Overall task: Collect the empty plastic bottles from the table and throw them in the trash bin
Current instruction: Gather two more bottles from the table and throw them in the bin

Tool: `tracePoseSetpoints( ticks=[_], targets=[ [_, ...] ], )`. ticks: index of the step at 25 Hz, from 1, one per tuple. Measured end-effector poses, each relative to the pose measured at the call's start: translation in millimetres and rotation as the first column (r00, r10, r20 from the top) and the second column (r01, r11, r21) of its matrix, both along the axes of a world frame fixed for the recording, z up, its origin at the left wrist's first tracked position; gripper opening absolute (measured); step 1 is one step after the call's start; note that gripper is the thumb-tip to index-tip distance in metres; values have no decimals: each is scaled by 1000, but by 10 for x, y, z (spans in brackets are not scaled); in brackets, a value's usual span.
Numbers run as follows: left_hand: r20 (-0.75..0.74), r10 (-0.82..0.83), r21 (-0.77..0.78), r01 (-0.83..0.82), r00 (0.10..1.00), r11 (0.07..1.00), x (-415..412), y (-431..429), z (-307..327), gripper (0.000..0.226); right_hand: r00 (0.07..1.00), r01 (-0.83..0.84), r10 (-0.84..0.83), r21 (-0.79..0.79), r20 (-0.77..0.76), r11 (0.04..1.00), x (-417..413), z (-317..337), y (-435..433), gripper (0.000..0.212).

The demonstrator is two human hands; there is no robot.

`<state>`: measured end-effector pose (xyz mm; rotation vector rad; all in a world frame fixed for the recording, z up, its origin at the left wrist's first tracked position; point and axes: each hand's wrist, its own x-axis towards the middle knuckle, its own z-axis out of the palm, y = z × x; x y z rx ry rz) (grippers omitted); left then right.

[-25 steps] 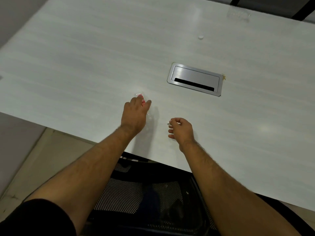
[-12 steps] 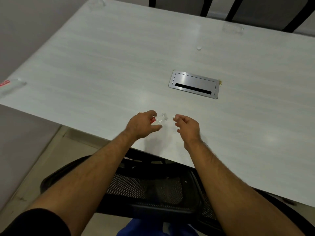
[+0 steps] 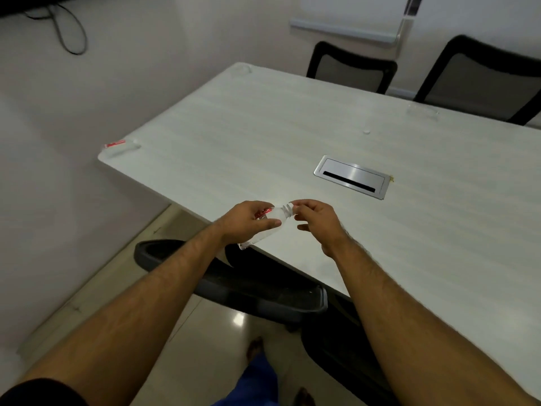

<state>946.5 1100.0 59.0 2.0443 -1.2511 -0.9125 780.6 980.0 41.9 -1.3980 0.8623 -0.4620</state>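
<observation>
My left hand [image 3: 248, 222] is closed around a clear empty plastic bottle with a red label [image 3: 270, 219], held just above the near edge of the pale wood-grain table [image 3: 248, 136]; my palm hides most of its body. My right hand [image 3: 317, 219] pinches the bottle's neck with its fingertips, though I cannot tell if a cap is there. A second clear red-labelled bottle [image 3: 120, 146] lies at the table's left corner. Beyond the silver cable hatch [image 3: 352, 176], a faint clear thing [image 3: 421, 112] is hard to make out.
</observation>
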Motion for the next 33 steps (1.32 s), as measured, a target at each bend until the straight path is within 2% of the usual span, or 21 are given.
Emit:
tracePoseSetpoints(
  ticks=[4, 7, 10, 13, 16, 17, 19, 22, 24, 27, 31, 33],
  targets=[
    [-172, 88, 28, -85, 981, 996, 85, 531, 271, 50, 981, -195, 195, -12, 1, 981, 134, 205, 258, 19],
    [-254, 162, 91, -143, 954, 986, 274, 963, 429, 40, 940, -340, 340, 6, 9, 940, 398, 313, 489, 19],
    [-306, 192, 83, -175, 932, 981, 562, 1370, 489, 37, 896, -443, 443, 33, -14, 896, 785, 364, 726, 20],
    [-139, 240, 41, -236, 961, 971, 877, 1725, 526, 40, 856, -502, 498, 9, -140, 865, 1292, 374, 1045, 30],
    [209, 239, -27, -239, 948, 971, 1225, 2051, 560, 47, 804, -561, 565, 79, -185, 824, 1916, 353, 1505, 35],
    [312, 225, -48, -221, 923, 974, 1315, 2141, 560, 49, 793, -578, 576, 51, -199, 814, 2096, 333, 1638, 35],
    [424, 214, -70, -203, 880, 977, 1696, 2442, 510, 51, 788, -598, 559, -109, -259, 794, 2579, 294, 1970, 40],
    [427, 236, -83, -223, 873, 971, 2144, 2785, 499, 48, 798, -598, 507, -332, -325, 729, 3020, 303, 2282, 50],
    [368, 282, -136, -248, 886, 959, 2442, 2952, 510, 45, 800, -598, 515, -333, -309, 729, 3286, 281, 2420, 59],
    [276, 320, -146, -290, 906, 946, 2943, 3084, 472, 47, 820, -571, 519, -284, -241, 770, 3751, 281, 2556, 60],
    [382, 341, -67, -342, 859, 937, 3435, 2974, 291, 53, 832, -551, 511, -221, -214, 804, 4328, 246, 2534, 54],
    [570, 324, -78, -343, 755, 936, 3775, 2844, 207, 55, 831, -541, 504, -129, -236, 831, 4698, 186, 2429, 52]
  ],
)
